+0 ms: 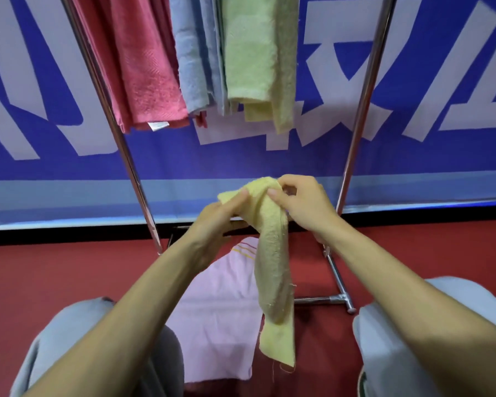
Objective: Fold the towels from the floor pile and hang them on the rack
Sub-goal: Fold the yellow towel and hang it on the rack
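Observation:
A pale yellow towel (pixel 272 270) hangs bunched in a long strip in front of me. My left hand (pixel 218 219) pinches its top edge from the left, and my right hand (pixel 301 202) grips the same top bunch from the right. Its lower end dangles above a pink towel (pixel 215 313) lying flat on the red floor between my knees. On the metal rack (pixel 361 110) above hang a red towel (pixel 143 67), a blue-grey towel (pixel 195 53) and a yellow-green towel (pixel 255 53).
The rack's chrome legs slope down on both sides, with a foot bar (pixel 338 285) on the floor at the right. A blue banner wall (pixel 441 156) stands right behind the rack. My grey-clad knees (pixel 69 339) frame the pink towel.

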The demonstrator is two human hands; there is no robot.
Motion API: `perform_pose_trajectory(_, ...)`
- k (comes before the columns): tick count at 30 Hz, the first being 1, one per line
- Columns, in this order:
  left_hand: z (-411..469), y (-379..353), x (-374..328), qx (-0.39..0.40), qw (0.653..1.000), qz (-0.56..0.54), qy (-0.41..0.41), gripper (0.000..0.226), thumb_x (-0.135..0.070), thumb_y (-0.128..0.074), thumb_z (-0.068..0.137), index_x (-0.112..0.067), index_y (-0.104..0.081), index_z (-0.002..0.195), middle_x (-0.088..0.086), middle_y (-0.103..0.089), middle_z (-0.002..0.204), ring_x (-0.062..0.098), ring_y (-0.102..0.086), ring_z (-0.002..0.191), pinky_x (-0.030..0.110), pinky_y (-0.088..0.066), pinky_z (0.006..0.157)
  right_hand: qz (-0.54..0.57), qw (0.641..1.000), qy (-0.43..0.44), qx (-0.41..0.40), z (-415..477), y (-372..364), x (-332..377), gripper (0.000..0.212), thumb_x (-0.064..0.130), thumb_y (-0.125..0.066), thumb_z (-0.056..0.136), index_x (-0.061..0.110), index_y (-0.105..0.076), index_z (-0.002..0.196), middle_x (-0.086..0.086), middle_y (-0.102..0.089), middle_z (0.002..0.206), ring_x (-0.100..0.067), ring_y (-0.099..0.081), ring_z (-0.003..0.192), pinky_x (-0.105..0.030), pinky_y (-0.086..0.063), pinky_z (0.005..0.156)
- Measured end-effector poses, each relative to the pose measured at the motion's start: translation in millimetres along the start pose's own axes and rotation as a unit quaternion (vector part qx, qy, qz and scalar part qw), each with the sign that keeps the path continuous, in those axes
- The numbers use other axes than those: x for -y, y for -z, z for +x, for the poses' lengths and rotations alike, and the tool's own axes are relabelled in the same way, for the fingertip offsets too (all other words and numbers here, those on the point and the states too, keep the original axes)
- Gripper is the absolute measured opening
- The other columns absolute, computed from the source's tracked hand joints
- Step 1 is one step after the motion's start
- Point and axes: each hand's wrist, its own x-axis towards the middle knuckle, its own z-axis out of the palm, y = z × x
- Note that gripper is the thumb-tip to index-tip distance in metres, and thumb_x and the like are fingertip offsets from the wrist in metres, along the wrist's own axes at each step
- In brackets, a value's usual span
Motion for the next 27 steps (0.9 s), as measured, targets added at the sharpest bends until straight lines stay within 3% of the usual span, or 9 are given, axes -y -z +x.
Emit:
perform_pose_trajectory(2,-3,-4,4,0.032,0.998,0.05,0.009,0.027,-0.035,-0.056,0.093,-0.016,-0.064,0.11,-0.008,-0.075,0.092,0.001,-0.07,0.083,0.007,-0.05,0.058,0.156,0.985,-0.069,0.038,-5,5,3,0.014,0.013,-0.061,0.091,0.013,-0.066,0.078,-0.005,-0.065,0.075,-0.015,-0.061,0.069,-0.034,-0.051,0.065)
perform_pose_trajectory(4,-3,-3,10,0.027,0.996,0.089,-0.001,0.032,-0.036,-0.065,0.087,-0.013,-0.067,0.11,0.0,-0.074,0.104,0.011,-0.068,0.101,0.021,-0.053,0.086,0.226,0.967,-0.098,0.059,-9,12,6,0.012,0.009,-0.058,0.093,0.008,-0.067,0.084,-0.007,-0.067,0.08,-0.015,-0.065,0.071,-0.032,-0.057,0.06)
perform_pose_trajectory(6,-3,-4,14,0.009,0.996,0.086,-0.008,0.03,-0.032,-0.07,0.084,-0.007,-0.069,0.101,0.01,-0.073,0.104,0.019,-0.067,0.099,0.036,-0.048,0.096,0.257,0.958,-0.109,0.061,-10,18,6,0.011,0.009,-0.058,0.093,0.005,-0.067,0.087,-0.008,-0.067,0.082,-0.016,-0.066,0.073,-0.033,-0.059,0.061)
perform_pose_trajectory(10,-2,-8,12,-0.012,0.999,0.007,-0.034,0.017,-0.021,-0.065,0.089,-0.007,-0.059,0.083,0.014,-0.058,0.078,0.019,-0.057,0.067,0.025,-0.052,0.069,0.289,0.945,-0.147,0.05,-7,25,0,0.011,0.009,-0.058,0.093,0.004,-0.067,0.088,-0.004,-0.065,0.072,-0.011,-0.064,0.059,-0.03,-0.055,0.052)
perform_pose_trajectory(13,-4,-12,6,-0.048,0.995,-0.017,-0.08,0.017,-0.015,-0.063,0.089,-0.008,-0.055,0.075,0.012,-0.049,0.073,0.015,-0.048,0.057,0.021,-0.044,0.053,0.285,0.94,-0.183,0.051,-6,27,-7,0.013,0.01,-0.059,0.093,0.0,-0.067,0.093,-0.009,-0.066,0.079,-0.019,-0.064,0.07,-0.041,-0.058,0.07)
perform_pose_trajectory(17,-6,-17,0,-0.069,0.986,-0.004,-0.148,0.016,-0.011,-0.063,0.088,-0.011,-0.06,0.073,-0.004,-0.063,0.064,0.005,-0.058,0.058,0.018,-0.048,0.054,0.324,0.919,-0.218,0.05,-7,23,-10,0.029,0.019,-0.058,0.094,-0.006,-0.066,0.105,-0.017,-0.069,0.099,-0.024,-0.066,0.088,-0.042,-0.056,0.081)
perform_pose_trajectory(21,-7,-19,-8,-0.089,0.981,-0.012,-0.169,0.016,-0.015,-0.065,0.088,-0.014,-0.062,0.072,-0.003,-0.063,0.068,0.007,-0.058,0.058,0.023,-0.048,0.053,0.341,0.9,-0.255,0.096,-13,18,-12,0.047,0.052,-0.049,0.094,0.013,-0.057,0.068,-0.002,-0.053,0.06,-0.017,-0.054,0.061,-0.03,-0.048,0.066)
perform_pose_trajectory(25,-7,-17,-14,-0.136,0.975,-0.033,-0.172,0.014,-0.017,-0.069,0.085,-0.01,-0.061,0.075,0.001,-0.056,0.07,0.007,-0.053,0.054,0.016,-0.044,0.049,0.382,0.874,-0.256,0.156,-18,6,-14,0.07,0.065,-0.03,0.093,0.009,-0.065,0.116,-0.008,-0.069,0.104,-0.019,-0.066,0.095,-0.032,-0.052,0.08)
perform_pose_trajectory(27,-6,-11,-16,-0.163,0.971,-0.042,-0.167,0.014,-0.019,-0.071,0.083,-0.01,-0.062,0.077,0.006,-0.055,0.075,0.012,-0.052,0.061,0.017,-0.046,0.052,0.373,0.875,-0.244,0.189,-19,1,-13,0.071,0.067,-0.022,0.093,0.017,-0.062,0.124,-0.006,-0.068,0.12,-0.019,-0.063,0.109,-0.032,-0.05,0.085)
